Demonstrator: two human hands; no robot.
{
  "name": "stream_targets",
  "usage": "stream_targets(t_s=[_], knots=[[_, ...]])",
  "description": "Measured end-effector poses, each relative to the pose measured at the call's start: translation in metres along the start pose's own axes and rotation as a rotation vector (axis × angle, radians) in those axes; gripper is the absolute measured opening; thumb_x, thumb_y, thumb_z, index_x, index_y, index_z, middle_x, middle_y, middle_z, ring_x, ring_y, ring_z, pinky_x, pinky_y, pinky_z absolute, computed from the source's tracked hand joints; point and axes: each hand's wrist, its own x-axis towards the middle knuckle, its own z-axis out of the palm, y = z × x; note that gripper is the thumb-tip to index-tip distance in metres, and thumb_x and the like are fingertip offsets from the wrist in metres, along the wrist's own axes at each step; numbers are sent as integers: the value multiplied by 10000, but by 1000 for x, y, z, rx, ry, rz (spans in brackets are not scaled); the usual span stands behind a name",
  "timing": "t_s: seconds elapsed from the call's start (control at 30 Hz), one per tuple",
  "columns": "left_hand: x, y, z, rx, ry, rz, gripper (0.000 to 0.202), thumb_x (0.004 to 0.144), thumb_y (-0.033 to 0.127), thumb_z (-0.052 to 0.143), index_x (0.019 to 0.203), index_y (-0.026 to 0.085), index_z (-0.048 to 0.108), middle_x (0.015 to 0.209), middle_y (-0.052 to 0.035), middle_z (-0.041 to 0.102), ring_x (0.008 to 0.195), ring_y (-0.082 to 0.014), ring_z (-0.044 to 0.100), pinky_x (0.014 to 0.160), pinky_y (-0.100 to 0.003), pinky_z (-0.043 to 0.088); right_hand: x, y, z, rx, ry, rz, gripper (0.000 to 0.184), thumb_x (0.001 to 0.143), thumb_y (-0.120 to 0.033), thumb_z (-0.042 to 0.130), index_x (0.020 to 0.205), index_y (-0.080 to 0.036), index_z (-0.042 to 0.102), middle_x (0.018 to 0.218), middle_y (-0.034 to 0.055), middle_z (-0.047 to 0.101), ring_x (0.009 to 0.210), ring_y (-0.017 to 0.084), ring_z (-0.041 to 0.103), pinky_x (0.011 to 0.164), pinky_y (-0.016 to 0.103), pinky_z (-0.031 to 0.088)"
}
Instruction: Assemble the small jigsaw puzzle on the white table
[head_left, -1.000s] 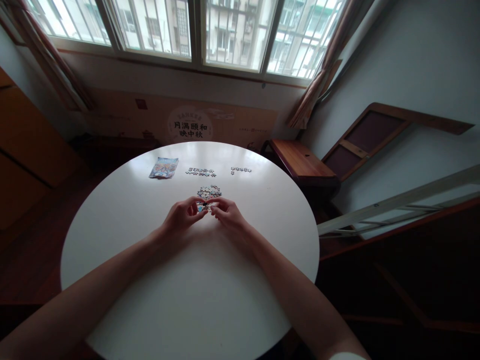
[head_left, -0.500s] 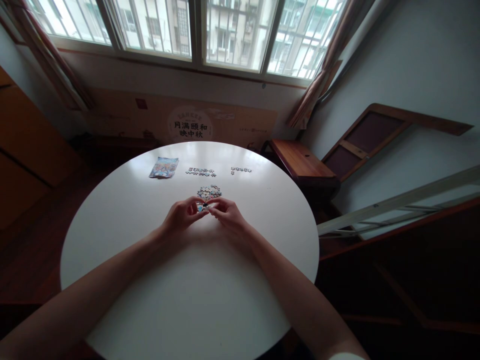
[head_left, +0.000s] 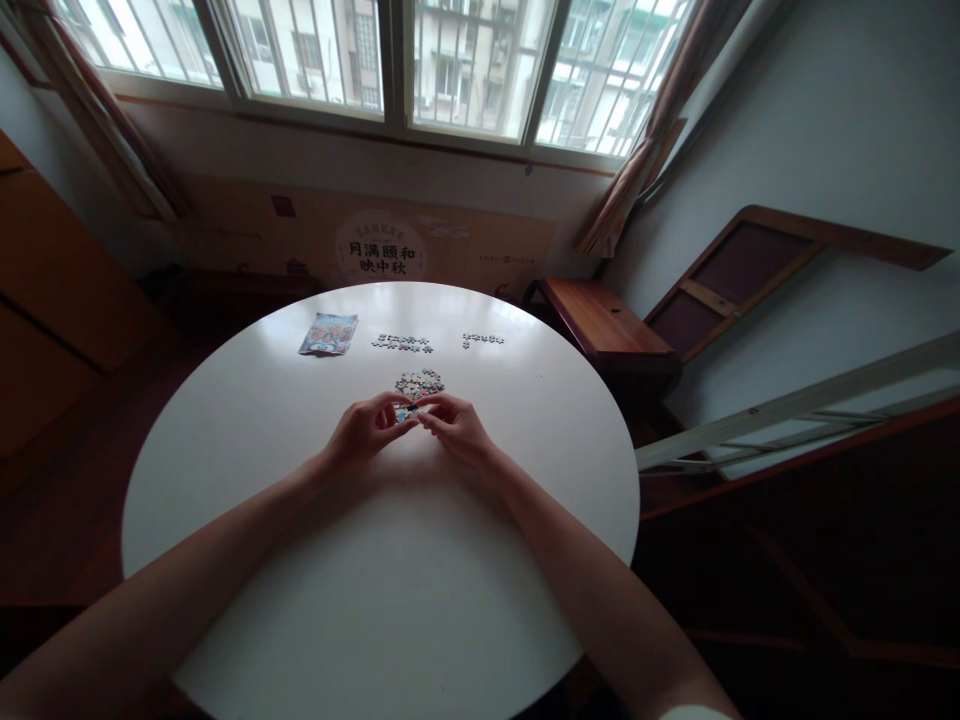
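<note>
My left hand (head_left: 369, 422) and my right hand (head_left: 454, 425) meet over the middle of the round white table (head_left: 375, 600), fingertips nearly touching. Between them are small jigsaw puzzle pieces (head_left: 406, 413), one dark and one with light blue; both hands have their fingers closed on these, partly hidden. Just beyond my fingers lies a heap of loose jigsaw pieces (head_left: 421, 382). Farther back, joined pieces form two rows (head_left: 403, 344), and to their right is a shorter strip of pieces (head_left: 483, 340).
A colourful printed packet (head_left: 328, 334) lies on the table's far left part. Behind the table's right edge stands a wooden stool or bench (head_left: 604, 318). A printed cardboard panel (head_left: 465, 240) leans below the barred windows. A pale metal rail (head_left: 795, 405) runs along the right.
Hardly anything differs. Both hands keep the same place over the pieces, with only a slight shift of the view.
</note>
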Motion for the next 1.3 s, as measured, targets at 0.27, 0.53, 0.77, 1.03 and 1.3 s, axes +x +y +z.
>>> stream_targets(t_s=[0.27,0.53,0.77,1.03,1.3], knots=[[0,2,0,-25,31,3,319,776,401,629,1002,175,637,555,44,520,472,-73,457,477,-176,384,0,0,1,20,28,6,309,702,-377,685,909,-149,658,610,-9,587,545,89,514,517,211,414],[-1,-2,2,-49,31,15,269,783,348,620,980,167,648,557,39,524,477,-70,463,486,-173,395,0,1,-1,-13,22,5,313,708,-387,676,910,-147,659,602,-9,583,549,96,518,516,215,413],[-1,-5,3,-29,41,22,267,774,345,631,965,161,661,545,39,522,467,-65,448,479,-171,385,0,-2,0,-9,25,9,300,708,-369,680,904,-143,657,603,-8,586,542,92,516,515,215,414],[-1,-3,2,30,30,12,269,769,367,630,929,155,676,537,39,516,463,-65,433,468,-174,366,-1,-2,-1,-7,22,-2,298,711,-381,677,903,-154,656,601,-9,587,543,94,518,509,214,413],[0,-5,3,39,24,41,262,780,373,620,916,157,677,526,44,507,451,-64,426,465,-178,358,0,-2,0,-7,23,9,303,709,-392,677,900,-158,657,597,-11,581,544,100,523,511,220,415]])
